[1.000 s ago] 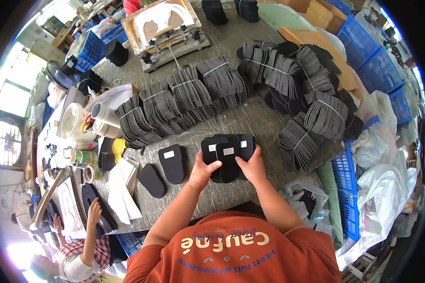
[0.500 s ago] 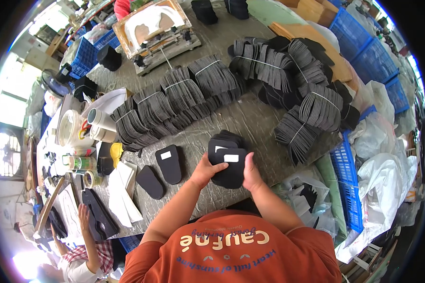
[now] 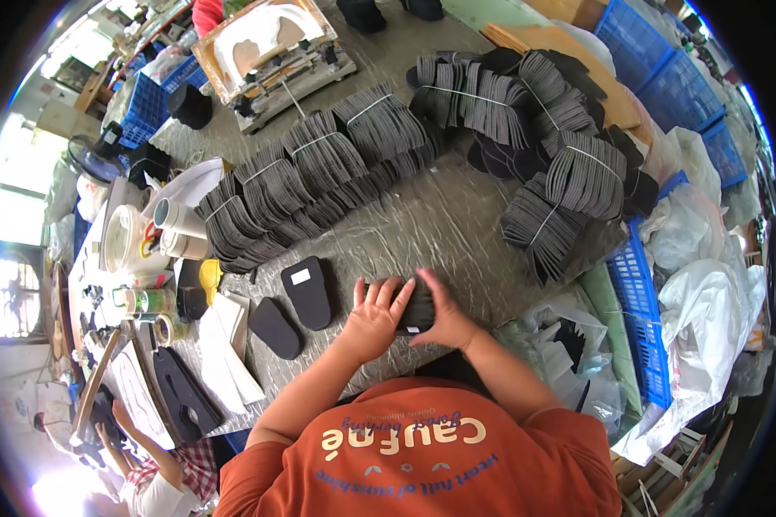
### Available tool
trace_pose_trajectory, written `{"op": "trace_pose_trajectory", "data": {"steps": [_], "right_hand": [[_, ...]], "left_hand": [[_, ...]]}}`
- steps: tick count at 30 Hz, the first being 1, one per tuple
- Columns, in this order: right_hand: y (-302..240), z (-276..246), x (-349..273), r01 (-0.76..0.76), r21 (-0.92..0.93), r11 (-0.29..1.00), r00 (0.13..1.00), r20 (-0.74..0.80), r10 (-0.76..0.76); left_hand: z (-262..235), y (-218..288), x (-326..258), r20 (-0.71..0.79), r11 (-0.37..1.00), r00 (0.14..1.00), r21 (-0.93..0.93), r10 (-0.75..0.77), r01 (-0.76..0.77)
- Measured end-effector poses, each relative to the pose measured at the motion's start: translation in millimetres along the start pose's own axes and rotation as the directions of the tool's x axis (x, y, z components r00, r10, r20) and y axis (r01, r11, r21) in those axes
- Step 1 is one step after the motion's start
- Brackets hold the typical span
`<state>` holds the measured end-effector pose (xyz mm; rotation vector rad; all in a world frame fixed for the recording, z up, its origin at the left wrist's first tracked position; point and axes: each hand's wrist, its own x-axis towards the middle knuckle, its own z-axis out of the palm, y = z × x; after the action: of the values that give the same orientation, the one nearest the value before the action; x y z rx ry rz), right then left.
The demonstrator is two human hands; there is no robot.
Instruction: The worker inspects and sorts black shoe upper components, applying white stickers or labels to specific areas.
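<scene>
A small stack of black insoles (image 3: 417,308) is between my hands above the near part of the table, with a bit of a white label showing at its lower edge. My left hand (image 3: 372,320) lies against its left side, fingers stretched over it. My right hand (image 3: 448,315) grips the right side, thumb and fingers curved round it. To the left, a black insole with a white label (image 3: 309,295) lies flat beside a plain black insole (image 3: 276,329).
Tied bundles of dark grey insoles (image 3: 319,155) form a long row behind my hands; more bundles (image 3: 569,181) are heaped at right. A framed screen on a stand (image 3: 267,52) is at the back. White paper strips (image 3: 226,353) lie left. A blue crate (image 3: 638,319) stands right.
The insoles, fanned with their labels showing before, are now gathered into a compact stack. My left hand has moved from the stack's edge to lie over its side. The view has shifted slightly.
</scene>
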<state>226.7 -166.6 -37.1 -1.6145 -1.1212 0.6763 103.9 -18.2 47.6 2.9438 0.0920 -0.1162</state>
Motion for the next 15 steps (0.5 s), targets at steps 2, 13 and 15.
{"op": "trace_pose_trajectory", "data": {"steps": [2,13,15], "right_hand": [[-10.0,18.9,5.5,0.07,0.005,0.998,0.997,-0.021,-0.07],[-16.5,7.7,-1.8,0.121,-0.063,0.991,0.983,-0.133,-0.129],[-13.2,10.3,1.7,0.096,-0.026,0.995,0.981,-0.166,-0.099]], "left_hand": [[8.7,1.6,-1.2,0.027,1.0,1.0,-0.012,-0.014,0.014],[26.3,-28.4,-19.5,0.038,0.87,0.982,-0.459,-0.182,0.179],[28.2,-29.6,-21.5,0.04,0.803,0.978,-0.564,-0.206,0.192]]}}
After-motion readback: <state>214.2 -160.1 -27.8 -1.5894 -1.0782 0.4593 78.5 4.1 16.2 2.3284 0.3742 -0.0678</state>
